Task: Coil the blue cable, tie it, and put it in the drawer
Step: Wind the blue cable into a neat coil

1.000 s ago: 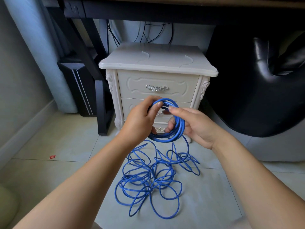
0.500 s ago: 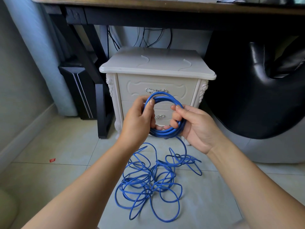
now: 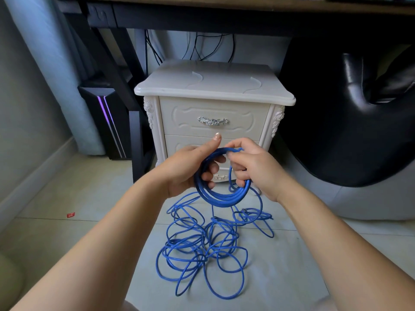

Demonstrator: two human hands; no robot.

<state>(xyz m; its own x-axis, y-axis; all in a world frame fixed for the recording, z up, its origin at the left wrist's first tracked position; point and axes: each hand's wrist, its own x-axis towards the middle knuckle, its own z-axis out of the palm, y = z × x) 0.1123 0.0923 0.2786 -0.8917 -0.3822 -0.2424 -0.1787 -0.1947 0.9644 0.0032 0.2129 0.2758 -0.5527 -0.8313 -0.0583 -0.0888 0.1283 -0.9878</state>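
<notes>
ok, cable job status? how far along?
Done: a few turns wound into a small coil.
In hand: the left hand grips the coil's left side with fingers through it, and the right hand pinches its top, adding a loop.
Left: most of the loose cable lies tangled on the floor, no tie is visible, and the top drawer is shut.

The cable (image 3: 221,196) was blue, the nightstand (image 3: 213,90) cream with a silver handle (image 3: 213,121), the chair (image 3: 350,113) black.
</notes>
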